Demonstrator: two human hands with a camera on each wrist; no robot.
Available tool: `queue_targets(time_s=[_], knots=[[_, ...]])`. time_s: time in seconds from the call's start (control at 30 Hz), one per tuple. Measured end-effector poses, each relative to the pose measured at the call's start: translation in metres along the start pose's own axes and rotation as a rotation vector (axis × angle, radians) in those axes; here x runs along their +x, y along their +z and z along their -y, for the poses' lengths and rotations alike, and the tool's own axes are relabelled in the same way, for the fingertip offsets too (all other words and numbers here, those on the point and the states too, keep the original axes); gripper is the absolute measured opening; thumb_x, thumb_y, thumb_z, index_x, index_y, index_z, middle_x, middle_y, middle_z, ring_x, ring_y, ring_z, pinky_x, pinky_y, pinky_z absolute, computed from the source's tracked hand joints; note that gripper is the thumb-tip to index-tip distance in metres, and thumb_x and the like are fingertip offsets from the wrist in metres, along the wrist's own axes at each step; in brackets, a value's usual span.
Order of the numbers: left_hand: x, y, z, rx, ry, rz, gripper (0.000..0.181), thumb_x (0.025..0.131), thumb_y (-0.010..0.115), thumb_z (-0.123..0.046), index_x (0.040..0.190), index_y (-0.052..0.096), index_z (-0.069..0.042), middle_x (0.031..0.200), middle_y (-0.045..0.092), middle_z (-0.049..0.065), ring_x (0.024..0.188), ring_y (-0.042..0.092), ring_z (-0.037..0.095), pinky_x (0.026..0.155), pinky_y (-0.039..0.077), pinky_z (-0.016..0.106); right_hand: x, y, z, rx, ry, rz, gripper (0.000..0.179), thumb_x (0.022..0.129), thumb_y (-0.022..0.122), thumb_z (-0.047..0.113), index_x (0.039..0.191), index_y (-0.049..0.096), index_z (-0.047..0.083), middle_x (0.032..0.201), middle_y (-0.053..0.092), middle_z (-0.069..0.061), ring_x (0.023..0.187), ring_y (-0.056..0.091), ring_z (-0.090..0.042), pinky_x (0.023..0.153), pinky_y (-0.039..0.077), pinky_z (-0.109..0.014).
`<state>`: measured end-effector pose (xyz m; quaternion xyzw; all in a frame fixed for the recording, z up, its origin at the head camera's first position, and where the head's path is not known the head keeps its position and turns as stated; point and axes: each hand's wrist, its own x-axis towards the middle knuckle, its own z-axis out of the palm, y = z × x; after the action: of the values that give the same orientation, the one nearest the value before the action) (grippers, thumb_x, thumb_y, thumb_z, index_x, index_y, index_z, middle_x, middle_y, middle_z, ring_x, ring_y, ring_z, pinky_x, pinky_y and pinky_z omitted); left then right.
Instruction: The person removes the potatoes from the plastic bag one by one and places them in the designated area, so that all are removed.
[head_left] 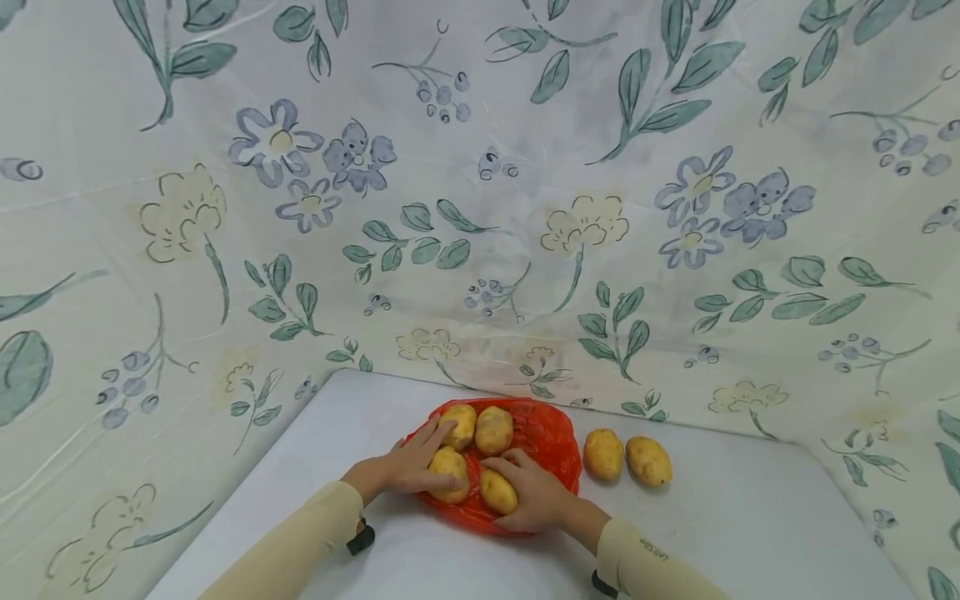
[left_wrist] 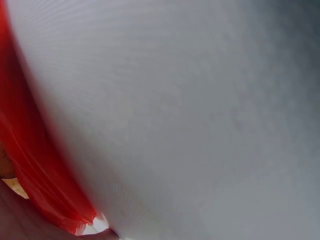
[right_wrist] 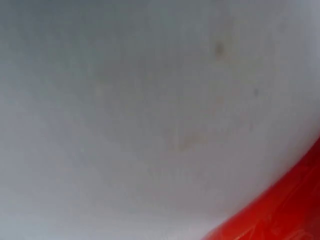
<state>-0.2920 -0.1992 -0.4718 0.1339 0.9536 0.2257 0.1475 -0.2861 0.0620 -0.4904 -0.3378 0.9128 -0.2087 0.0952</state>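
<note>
Red plastic forms the bag (head_left: 551,446) spread on the white table (head_left: 735,517). At its nine o'clock, the left hand (head_left: 408,463) lies with thumb and fingers spread, the thumb across the nine-o'clock potato (head_left: 450,463) and the fingertips against the eleven-o'clock potato (head_left: 462,423). Toward five o'clock, the right hand (head_left: 536,496) curls its fingers and thumb around the six-o'clock potato (head_left: 498,493). Within the bag's edge at twelve sits the far potato (head_left: 494,432). Outside, toward three o'clock, the nearer loose potato (head_left: 603,455) and the outermost potato (head_left: 649,461) lie side by side. Flowered cloth (head_left: 667,333) hangs beyond, at twelve.
</note>
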Motion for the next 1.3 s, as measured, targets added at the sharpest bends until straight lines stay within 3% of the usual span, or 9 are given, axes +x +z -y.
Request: queue_targets(time_s=[0.33,0.6,0.83,1.03,1.3], knots=[[-0.002,-0.003,-0.003,0.001,0.007,0.002,0.110,0.075,0.061,-0.075,0.159,0.013,-0.023,0.167,0.006,0.015,0.152,0.017,0.037,0.115,0.011,0.072,0.000,-0.007,0.005,-0.116,-0.008,0.043,0.079,0.078,0.080,0.046,0.146,0.041,0.036,0.129,0.048,0.003,0.101,0.055,-0.011,0.089,0.055,-0.038],[-0.002,-0.002,-0.002,-0.002,0.009,0.001,0.109,0.076,0.060,-0.075,0.159,0.012,-0.023,0.167,0.005,0.015,0.152,0.016,0.037,0.115,0.010,0.072,0.004,-0.009,0.004,-0.262,-0.064,0.082,0.076,0.080,0.076,0.053,0.145,0.040,0.041,0.139,0.047,0.003,0.113,0.056,-0.016,0.092,0.055,-0.043],[-0.002,-0.003,-0.002,-0.001,0.006,0.001,0.109,0.077,0.061,-0.073,0.159,0.011,-0.023,0.167,0.005,0.016,0.152,0.016,0.037,0.115,0.012,0.072,0.003,-0.009,0.006,-0.222,-0.078,0.067,0.072,0.080,0.079,0.048,0.142,0.042,0.041,0.135,0.045,0.004,0.110,0.053,-0.013,0.092,0.055,-0.038],[-0.001,-0.001,0.000,-0.003,0.000,0.007,0.109,0.076,0.060,-0.074,0.159,0.011,-0.024,0.167,0.005,0.015,0.152,0.016,0.037,0.114,0.012,0.072,-0.001,-0.011,0.011,-0.246,-0.109,0.032,0.071,0.081,0.078,0.045,0.143,0.044,0.039,0.141,0.040,0.000,0.116,0.051,-0.017,0.093,0.055,-0.038],[0.000,0.000,0.000,-0.011,0.001,0.000,0.107,0.077,0.061,-0.071,0.159,0.012,-0.023,0.166,0.007,0.016,0.152,0.016,0.038,0.114,0.011,0.073,-0.003,-0.016,0.012,-0.235,-0.121,-0.019,0.069,0.081,0.080,0.030,0.140,0.045,0.036,0.141,0.040,-0.003,0.112,0.055,-0.018,0.090,0.057,-0.036]])
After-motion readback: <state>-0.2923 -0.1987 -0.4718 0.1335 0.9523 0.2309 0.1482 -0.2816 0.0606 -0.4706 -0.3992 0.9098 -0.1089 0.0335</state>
